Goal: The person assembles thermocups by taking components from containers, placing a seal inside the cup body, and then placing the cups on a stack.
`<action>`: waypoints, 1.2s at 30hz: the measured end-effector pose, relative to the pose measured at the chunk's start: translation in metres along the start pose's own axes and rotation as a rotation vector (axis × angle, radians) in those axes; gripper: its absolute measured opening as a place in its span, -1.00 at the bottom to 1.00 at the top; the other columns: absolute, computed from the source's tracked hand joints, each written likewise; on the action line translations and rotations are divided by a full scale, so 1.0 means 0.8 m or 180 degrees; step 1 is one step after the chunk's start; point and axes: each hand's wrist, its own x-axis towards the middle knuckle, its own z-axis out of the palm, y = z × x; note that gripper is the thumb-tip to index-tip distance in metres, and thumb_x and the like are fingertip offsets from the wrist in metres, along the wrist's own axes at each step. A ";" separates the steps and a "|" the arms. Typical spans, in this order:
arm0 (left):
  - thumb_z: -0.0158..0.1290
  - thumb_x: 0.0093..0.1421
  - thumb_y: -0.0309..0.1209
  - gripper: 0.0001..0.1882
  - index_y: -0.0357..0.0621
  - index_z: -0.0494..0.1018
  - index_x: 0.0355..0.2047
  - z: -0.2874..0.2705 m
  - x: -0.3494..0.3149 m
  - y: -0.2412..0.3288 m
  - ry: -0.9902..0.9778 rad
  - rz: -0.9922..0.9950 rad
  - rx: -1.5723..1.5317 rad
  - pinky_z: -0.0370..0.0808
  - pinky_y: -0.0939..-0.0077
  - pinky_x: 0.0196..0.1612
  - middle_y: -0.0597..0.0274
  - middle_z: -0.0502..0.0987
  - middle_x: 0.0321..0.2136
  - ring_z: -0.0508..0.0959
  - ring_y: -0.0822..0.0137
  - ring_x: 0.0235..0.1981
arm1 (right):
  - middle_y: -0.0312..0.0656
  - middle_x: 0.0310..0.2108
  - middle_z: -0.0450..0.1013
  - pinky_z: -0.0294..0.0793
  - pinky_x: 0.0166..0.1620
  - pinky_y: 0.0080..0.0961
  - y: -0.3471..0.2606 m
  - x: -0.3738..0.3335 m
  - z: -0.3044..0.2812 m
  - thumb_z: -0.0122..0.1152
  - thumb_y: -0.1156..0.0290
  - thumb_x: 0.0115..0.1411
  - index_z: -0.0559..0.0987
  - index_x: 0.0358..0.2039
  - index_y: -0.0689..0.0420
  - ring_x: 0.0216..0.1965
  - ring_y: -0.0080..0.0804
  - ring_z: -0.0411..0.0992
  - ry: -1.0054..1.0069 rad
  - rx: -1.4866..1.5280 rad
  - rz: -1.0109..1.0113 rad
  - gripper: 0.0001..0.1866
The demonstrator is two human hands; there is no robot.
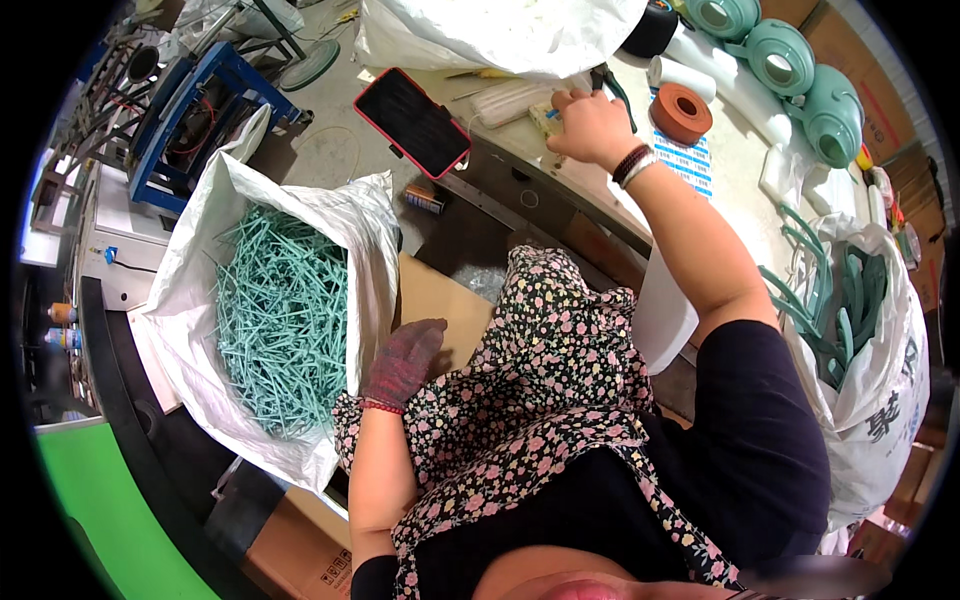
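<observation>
My right hand [595,128] is bare, with a dark bead bracelet and a white one at the wrist. It reaches over the worktable [600,190] with bent fingers. A small yellowish piece [545,118] lies at its fingertips, and what the fingers hold, if anything, is hidden. Dark-handled pliers [621,100] lie against the back of this hand. My left hand [405,362], in a dark reddish work glove, rests with its fingers stretched out by my floral apron [540,350]. Beside it are a piece of cardboard [440,305] and a white sack [372,225] of thin teal plastic sticks [285,320].
A phone in a red case [412,122] sits at the table's left corner. Right of my right hand are a brown tape roll [682,113], a white roll [683,78] and blue-white labels [690,160]. Teal round parts [780,57] stand behind. Another sack [880,400] holds curved teal strips [850,300].
</observation>
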 end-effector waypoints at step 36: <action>-0.09 0.21 0.00 -0.51 -0.12 0.52 -0.10 0.017 0.013 -0.013 -0.0463 0.0280 0.0999 0.33 0.26 0.09 0.02 0.51 -0.05 0.44 0.02 0.00 | 0.02 -0.12 0.50 0.15 0.16 -0.17 0.023 0.096 0.074 0.23 -0.19 -0.19 0.59 -0.12 0.17 0.00 -0.08 0.39 0.0409 0.0531 -0.0340 -0.25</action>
